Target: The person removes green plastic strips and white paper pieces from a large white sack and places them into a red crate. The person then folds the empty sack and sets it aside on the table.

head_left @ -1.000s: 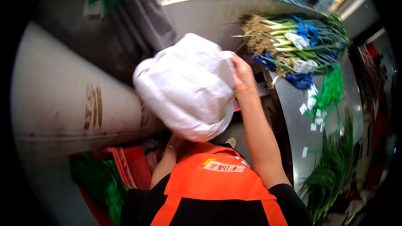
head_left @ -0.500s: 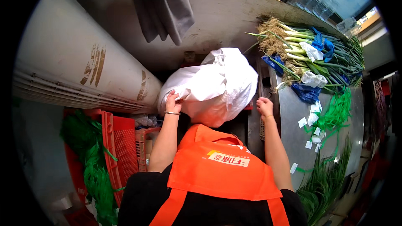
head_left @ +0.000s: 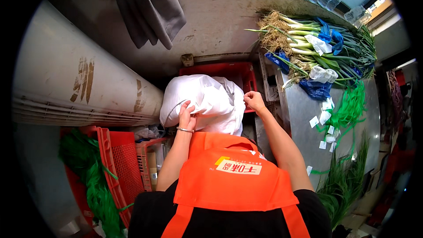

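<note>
A bulky white cloth (head_left: 200,90) lies bunched in loose folds in front of me, close to my orange apron. My left hand (head_left: 187,118) is at its near left side, with its fingers curled into the fabric. At the right edge of the cloth, my right hand (head_left: 254,101) has its fingers pinched together on the fabric. What lies inside or beneath the bundle is hidden. Behind it, partly covered, stands a red crate (head_left: 252,77) against the wall.
On the right, a metal table (head_left: 299,134) bears a heap of leeks (head_left: 317,48), green ties with white tags (head_left: 348,112) and long green leaves (head_left: 341,189). A large white appliance (head_left: 83,70) stands left. Below it, a red crate (head_left: 125,158) holds green strands (head_left: 94,180). Grey cloth (head_left: 152,13) hangs above.
The white bundle has sunk lower and flattened, showing more of the red crate behind. My right hand has come left and up to the cloth's edge. My left hand has shifted slightly right and down.
</note>
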Available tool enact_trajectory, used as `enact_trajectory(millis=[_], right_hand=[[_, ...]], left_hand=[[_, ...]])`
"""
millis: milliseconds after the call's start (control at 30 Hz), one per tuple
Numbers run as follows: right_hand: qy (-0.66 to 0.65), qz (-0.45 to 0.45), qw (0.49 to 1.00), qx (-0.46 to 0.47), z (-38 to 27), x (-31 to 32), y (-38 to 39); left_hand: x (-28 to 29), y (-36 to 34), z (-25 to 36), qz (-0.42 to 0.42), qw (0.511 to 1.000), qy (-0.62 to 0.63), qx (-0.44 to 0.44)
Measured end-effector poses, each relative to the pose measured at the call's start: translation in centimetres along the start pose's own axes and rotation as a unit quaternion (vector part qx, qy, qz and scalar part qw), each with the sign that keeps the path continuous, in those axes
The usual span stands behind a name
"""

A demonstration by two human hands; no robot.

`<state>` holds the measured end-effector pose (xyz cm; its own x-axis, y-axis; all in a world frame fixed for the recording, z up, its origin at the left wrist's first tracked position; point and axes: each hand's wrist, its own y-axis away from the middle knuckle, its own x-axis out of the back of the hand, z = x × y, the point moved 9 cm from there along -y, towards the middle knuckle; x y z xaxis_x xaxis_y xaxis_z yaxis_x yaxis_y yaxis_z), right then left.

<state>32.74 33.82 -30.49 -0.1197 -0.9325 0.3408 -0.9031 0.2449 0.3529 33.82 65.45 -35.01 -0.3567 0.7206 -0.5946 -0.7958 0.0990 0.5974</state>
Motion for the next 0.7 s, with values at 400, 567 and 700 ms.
enact_trajectory(millis=[400, 567, 700], right_hand=[[0.231, -0.155, 0.959, 0.055, 2.3, -13.5, -12.4], [0.472, -0.232, 0.844, 0.108, 5.3, -19.0, -15.3], [0.496, -0.254, 0.804, 0.206, 5.7, -20.1, -15.0]], left_hand=[[0.1, 5.7, -0.7, -0.006, 1.0, 0.018, 0.016], [1.4, 6.5, -0.9, 0.003, 1.0, -0.001, 0.022], [1.4, 6.0, 0.5, 0.015, 1.0, -0.007, 0.01]])
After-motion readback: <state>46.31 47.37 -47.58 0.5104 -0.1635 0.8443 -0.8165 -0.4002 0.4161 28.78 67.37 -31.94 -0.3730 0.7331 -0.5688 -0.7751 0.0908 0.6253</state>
